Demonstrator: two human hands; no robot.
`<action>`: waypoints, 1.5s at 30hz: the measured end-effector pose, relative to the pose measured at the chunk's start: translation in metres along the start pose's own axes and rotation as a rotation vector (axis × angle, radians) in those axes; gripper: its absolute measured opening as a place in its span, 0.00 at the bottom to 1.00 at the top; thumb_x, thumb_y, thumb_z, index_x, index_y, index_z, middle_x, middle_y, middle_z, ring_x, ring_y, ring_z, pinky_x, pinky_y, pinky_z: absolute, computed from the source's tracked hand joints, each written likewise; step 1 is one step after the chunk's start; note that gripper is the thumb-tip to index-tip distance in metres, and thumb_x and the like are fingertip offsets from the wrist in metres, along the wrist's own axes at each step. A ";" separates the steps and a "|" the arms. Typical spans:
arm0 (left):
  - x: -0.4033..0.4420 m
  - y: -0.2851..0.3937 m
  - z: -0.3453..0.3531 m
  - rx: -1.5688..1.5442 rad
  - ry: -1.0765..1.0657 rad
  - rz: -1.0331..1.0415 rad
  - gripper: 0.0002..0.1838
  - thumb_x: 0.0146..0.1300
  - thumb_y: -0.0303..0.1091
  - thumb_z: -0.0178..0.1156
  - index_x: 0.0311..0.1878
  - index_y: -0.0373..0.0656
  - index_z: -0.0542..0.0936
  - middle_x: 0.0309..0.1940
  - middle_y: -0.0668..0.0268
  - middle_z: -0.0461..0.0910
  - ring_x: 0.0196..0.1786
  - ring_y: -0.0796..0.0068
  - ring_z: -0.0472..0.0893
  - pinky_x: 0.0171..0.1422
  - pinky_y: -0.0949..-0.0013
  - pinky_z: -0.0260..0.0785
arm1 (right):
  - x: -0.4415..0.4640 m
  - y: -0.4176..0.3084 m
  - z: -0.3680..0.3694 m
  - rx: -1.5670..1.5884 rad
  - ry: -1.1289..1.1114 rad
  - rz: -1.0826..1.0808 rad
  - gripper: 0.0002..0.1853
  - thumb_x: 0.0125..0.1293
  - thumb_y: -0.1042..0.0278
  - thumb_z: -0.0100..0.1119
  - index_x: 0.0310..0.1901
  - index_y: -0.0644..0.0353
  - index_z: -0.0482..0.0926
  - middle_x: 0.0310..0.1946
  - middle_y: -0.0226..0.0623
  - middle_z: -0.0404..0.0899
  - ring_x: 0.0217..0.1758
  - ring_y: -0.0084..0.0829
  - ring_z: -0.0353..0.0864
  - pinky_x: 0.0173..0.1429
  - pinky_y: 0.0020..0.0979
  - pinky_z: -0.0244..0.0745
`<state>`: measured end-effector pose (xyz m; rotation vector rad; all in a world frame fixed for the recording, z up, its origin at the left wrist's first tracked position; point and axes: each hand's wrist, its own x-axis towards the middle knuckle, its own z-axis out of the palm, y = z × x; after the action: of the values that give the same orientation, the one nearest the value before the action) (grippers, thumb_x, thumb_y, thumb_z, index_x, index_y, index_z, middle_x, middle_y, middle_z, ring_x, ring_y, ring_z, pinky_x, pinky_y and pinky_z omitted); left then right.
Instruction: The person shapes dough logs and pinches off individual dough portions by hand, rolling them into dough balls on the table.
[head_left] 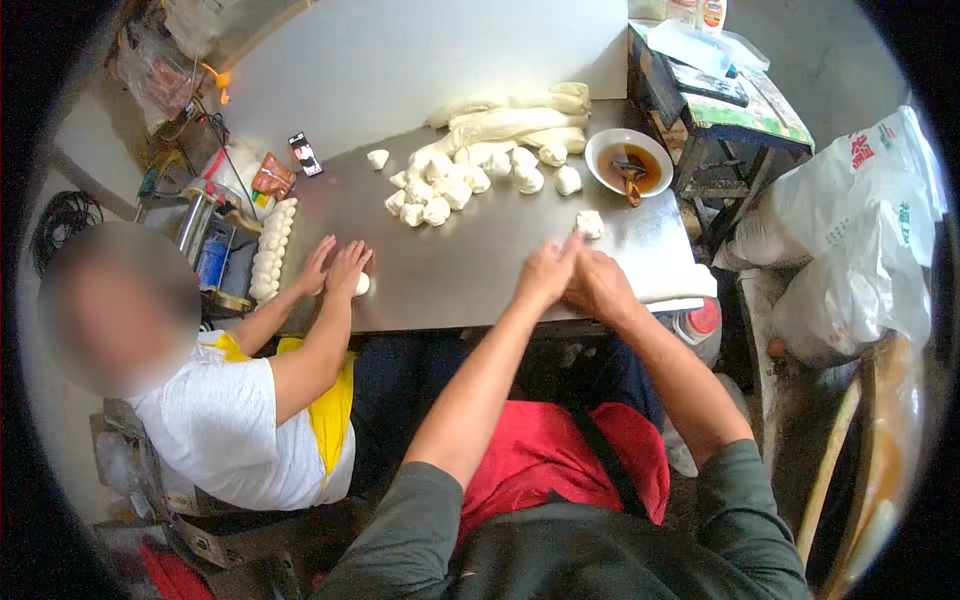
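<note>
Both of my hands are together above the front part of the metal table (450,285). My left hand (547,272) has its fingers bent against my right hand (600,284), which is curled; anything between them is hidden. Just beyond them lies a white dough piece (589,224). A pile of dough lumps (436,188) sits at the middle back, with long dough rolls (515,125) behind it. To the right of the rolls, a white bowl (628,163) holds brown liquid and a spoon or brush.
At the left, a co-worker's hands (340,268) press by a small dough ball (361,285). Near them are a row of dough balls (272,250) and a phone (304,154). Folded dough or cloth (675,285) lies at the right edge; plastic sacks (850,240) stand beyond.
</note>
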<state>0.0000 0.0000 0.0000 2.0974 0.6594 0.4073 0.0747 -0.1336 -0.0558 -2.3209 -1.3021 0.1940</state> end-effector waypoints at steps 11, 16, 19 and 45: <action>-0.007 0.043 0.029 -0.057 0.236 0.335 0.14 0.65 0.39 0.63 0.39 0.35 0.77 0.42 0.43 0.80 0.46 0.40 0.80 0.53 0.47 0.73 | 0.019 -0.003 -0.031 0.243 0.304 0.176 0.20 0.62 0.55 0.66 0.51 0.59 0.81 0.39 0.54 0.87 0.46 0.55 0.87 0.48 0.50 0.79; 0.015 0.027 -0.024 -0.163 0.399 0.153 0.15 0.67 0.38 0.62 0.31 0.34 0.78 0.31 0.47 0.81 0.38 0.42 0.81 0.45 0.47 0.72 | 0.055 -0.072 -0.030 0.179 0.326 0.103 0.19 0.66 0.57 0.61 0.53 0.59 0.79 0.45 0.53 0.85 0.50 0.58 0.84 0.51 0.53 0.77; 0.012 0.010 -0.080 -0.176 0.456 0.104 0.15 0.67 0.40 0.64 0.34 0.34 0.83 0.26 0.52 0.84 0.31 0.60 0.83 0.41 0.56 0.74 | 0.078 -0.117 -0.004 0.219 0.469 -0.160 0.22 0.65 0.64 0.62 0.58 0.61 0.71 0.42 0.55 0.82 0.47 0.58 0.83 0.52 0.52 0.78; -0.012 -0.064 -0.138 -0.224 -0.080 -0.089 0.21 0.72 0.42 0.62 0.26 0.37 0.81 0.23 0.64 0.82 0.25 0.71 0.79 0.33 0.65 0.69 | 0.110 -0.122 0.117 0.089 0.207 0.096 0.12 0.64 0.55 0.59 0.39 0.52 0.85 0.38 0.42 0.87 0.45 0.45 0.88 0.48 0.45 0.80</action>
<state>-0.0994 0.1136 0.0243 1.8558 0.6283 0.3297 0.0000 0.0503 -0.0906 -2.2622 -1.0608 0.0398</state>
